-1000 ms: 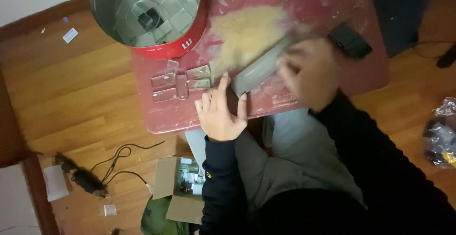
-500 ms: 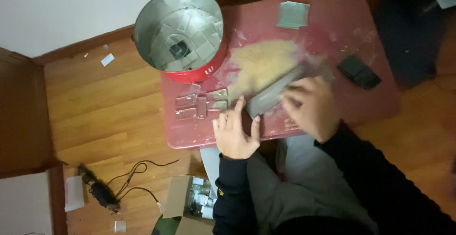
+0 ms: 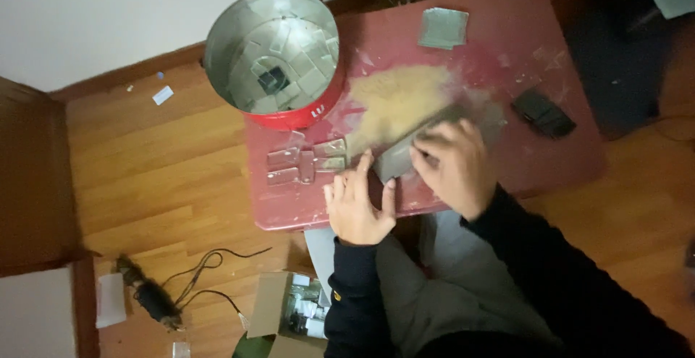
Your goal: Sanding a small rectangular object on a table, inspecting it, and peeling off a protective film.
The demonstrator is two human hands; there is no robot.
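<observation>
your right hand [image 3: 455, 166] rests on a long grey flat block [image 3: 413, 148] near the front edge of the worktop [image 3: 507, 170], and its fingers are closed over the block's right end. the block lies on a slant: its long axis runs from the front-left, beside your left hand, to the back-right, toward the small black object [image 3: 543, 113] near the right edge. your left hand [image 3: 358, 202] is flat on the worktop with the fingers spread, holding nothing; its thumb lies just beside the lower-left end of the block, but i cannot tell if it touches. so the right hand is the one on the block, and the left one is only next to it. behind the block there is a patch of tan powder [image 3: 398, 97]. left of your left hand lie a few clear glass pieces [image 3: 304, 161], and at the back-left corner stands a round red tin [image 3: 275, 57] with more such pieces inside.
</observation>
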